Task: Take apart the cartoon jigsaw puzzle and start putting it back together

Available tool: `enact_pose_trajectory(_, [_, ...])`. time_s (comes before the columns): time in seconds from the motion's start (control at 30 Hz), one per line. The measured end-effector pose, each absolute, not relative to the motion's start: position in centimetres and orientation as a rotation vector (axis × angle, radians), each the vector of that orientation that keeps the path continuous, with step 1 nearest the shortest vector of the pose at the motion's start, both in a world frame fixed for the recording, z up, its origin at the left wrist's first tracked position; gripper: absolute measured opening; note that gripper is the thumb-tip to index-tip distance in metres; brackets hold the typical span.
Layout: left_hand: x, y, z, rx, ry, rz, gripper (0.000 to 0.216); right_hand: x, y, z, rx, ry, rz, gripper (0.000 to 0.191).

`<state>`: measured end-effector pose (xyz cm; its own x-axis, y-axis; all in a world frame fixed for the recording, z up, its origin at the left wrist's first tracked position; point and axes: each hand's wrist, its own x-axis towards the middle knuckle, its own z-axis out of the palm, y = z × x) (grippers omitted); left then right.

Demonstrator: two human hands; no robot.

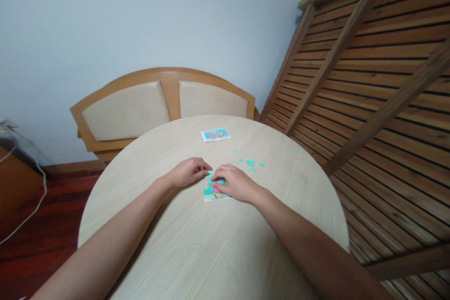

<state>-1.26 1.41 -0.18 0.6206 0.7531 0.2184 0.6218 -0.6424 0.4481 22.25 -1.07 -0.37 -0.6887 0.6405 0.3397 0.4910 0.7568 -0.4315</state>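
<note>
A small, partly assembled jigsaw puzzle (208, 192), turquoise with pink and yellow figures, lies flat on the round wooden table (168, 243). My left hand (188, 172) rests at its upper left edge, with curled fingers and the thumb drawn close to the index finger. Over the puzzle's right part bends my right hand (236, 183), its thumb and index finger reaching onto the picture and hiding much of it. Whatever is between the fingertips of either hand is too small to make out. Several loose turquoise puzzle pieces (250, 163) lie scattered beyond my right hand.
Farther back on the table is a picture card (215, 135) with a similar turquoise scene. A padded wooden headboard (168, 93) stands behind the table against the wall. Slatted wood panels (351, 79) lean on the right. A white cable (45, 183) hangs at the left.
</note>
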Motion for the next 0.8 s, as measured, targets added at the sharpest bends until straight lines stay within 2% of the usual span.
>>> enact_pose_trajectory(0.53, [-2.3,2.2,-1.3,2.679,1.083,0.614,0.033,22.7,-1.3,-0.4,-0.765,-2.608,0.312,0.030])
enact_pose_trajectory(0.7, [-2.3,2.3,-1.5,2.703,1.062,0.616,0.033,23.8,-0.5,0.6,-0.740,-2.600,0.381,0.027])
enact_pose_trajectory(0.8, [-2.2,2.3,-1.6,2.708,1.107,0.599,0.037,26.6,1.3,1.1,-0.900,-2.417,0.343,0.023])
